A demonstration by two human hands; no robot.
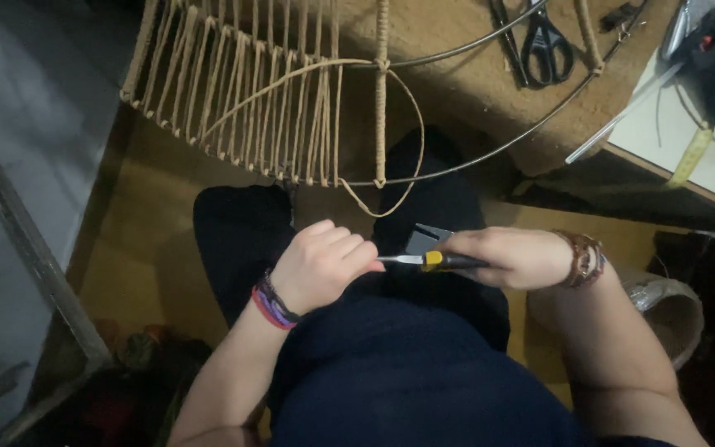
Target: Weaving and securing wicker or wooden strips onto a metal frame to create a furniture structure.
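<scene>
1. Right hand (511, 257) is wrapped tight around a utility knife (432, 260) with a yellow-and-black handle, silver blade pointing over at the other hand. There's a grey bit just above the blade, can't tell what it is.
2. Left hand (322, 263) is curled into a loose fist right at the blade tip. Whether it's pinching anything I honestly can't tell, the fingers hide it.
3. Both hands sit close together over the lap, on dark trousers, nearly touching at the blade.
4. Left wrist has a stack of red and purple bands (271, 302), right wrist a brown beaded bracelet (585, 259).
5. Just ahead of the knees there's a metal wire frame (490, 149) partly wrapped in tan cord (242, 99), with one loose loop of cord hanging down near the hands.
6. Black scissors (546, 45) lie on the brown surface further up, well apart from the hands.
7. A white table edge (672, 141) with dark tools on it is at the upper right.
</scene>
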